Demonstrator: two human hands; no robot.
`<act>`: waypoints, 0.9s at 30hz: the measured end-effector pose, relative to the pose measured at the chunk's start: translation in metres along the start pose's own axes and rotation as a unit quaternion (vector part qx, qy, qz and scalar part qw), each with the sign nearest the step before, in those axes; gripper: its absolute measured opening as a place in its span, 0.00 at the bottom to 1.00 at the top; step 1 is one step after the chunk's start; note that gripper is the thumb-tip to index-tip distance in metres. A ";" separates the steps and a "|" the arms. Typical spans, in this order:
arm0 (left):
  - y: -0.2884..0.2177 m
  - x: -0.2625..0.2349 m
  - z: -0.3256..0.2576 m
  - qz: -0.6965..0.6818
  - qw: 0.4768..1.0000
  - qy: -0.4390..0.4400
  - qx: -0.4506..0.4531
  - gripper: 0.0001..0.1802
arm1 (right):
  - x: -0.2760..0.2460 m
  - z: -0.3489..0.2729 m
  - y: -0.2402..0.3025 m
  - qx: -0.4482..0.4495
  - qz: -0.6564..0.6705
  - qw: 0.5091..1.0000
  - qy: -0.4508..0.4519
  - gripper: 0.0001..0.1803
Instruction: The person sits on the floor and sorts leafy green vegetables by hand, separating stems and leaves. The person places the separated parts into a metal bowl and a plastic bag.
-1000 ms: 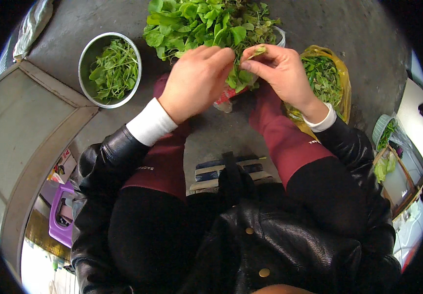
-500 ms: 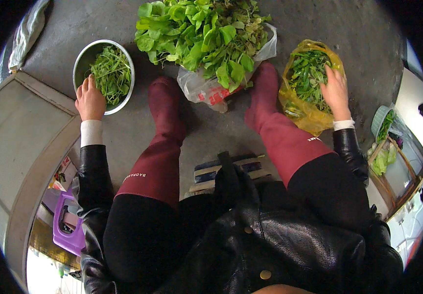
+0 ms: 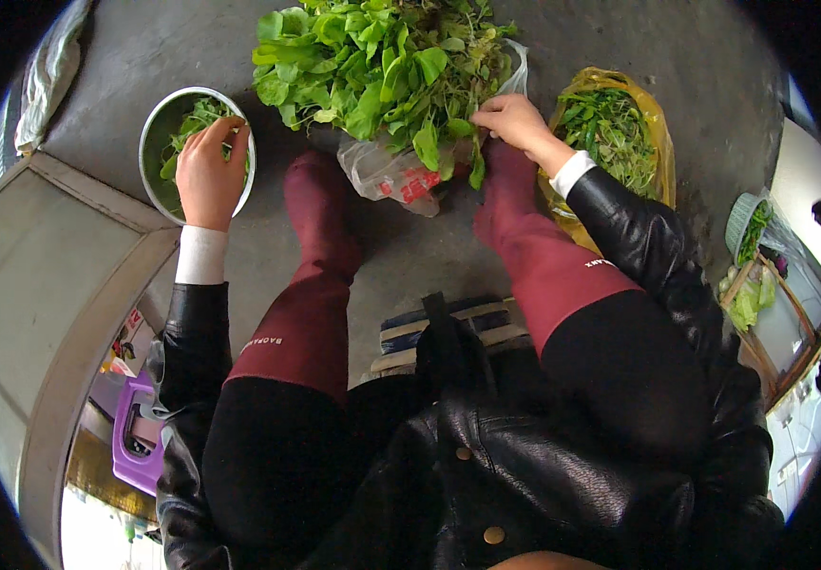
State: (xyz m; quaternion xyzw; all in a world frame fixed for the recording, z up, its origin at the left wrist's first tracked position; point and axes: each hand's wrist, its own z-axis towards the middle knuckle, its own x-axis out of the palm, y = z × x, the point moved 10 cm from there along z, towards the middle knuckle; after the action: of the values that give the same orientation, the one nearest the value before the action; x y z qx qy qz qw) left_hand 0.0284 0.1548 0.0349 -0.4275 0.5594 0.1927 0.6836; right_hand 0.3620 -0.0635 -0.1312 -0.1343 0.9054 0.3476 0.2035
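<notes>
At the left, my left hand (image 3: 211,171) is over a metal bowl (image 3: 149,157) of leafy greens (image 3: 203,114). Its fingers are curled down, with bits of green by the fingertips; exactly what they grip is hidden. My right hand (image 3: 517,123) reaches to the right edge of a big heap of leafy greens (image 3: 363,71), thumb and fingers pinched on the greens there. Under the heap lies a clear plastic bag (image 3: 382,176) with red print. A yellow plastic bag (image 3: 662,123) holding picked greens (image 3: 610,133) stands beside my right forearm.
My dark red boots (image 3: 320,214) flank the clear bag on the grey floor (image 3: 410,256). A pale framed panel (image 3: 49,275) and a purple plastic item (image 3: 135,446) are at the left. At the far right, a basket (image 3: 741,228) of greens stands by a wooden frame (image 3: 800,366).
My right hand has left the yellow bag and moved left to the leafy heap. My left hand has shifted right over the bowl, its fingers now more curled.
</notes>
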 end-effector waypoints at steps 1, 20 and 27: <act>0.002 0.000 -0.002 -0.005 1.000 0.007 -0.006 0.07 | 0.002 -0.005 -0.006 0.035 0.070 0.997 0.017 0.20; -0.127 0.037 0.001 -0.466 0.851 0.238 -0.043 0.15 | -0.015 -0.093 0.140 -0.214 0.302 0.923 0.103 0.16; -0.143 0.095 -0.023 -0.638 0.651 0.340 -0.231 0.13 | -0.015 -0.128 0.196 -0.371 -0.008 0.928 0.029 0.15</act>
State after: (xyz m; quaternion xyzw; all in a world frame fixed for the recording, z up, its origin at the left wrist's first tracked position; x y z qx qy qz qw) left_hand 0.1497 0.0358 -0.0009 -0.8586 0.2792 -0.3267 0.2794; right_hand 0.2643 -0.0078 0.0744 -0.2176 0.7164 0.6527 0.1163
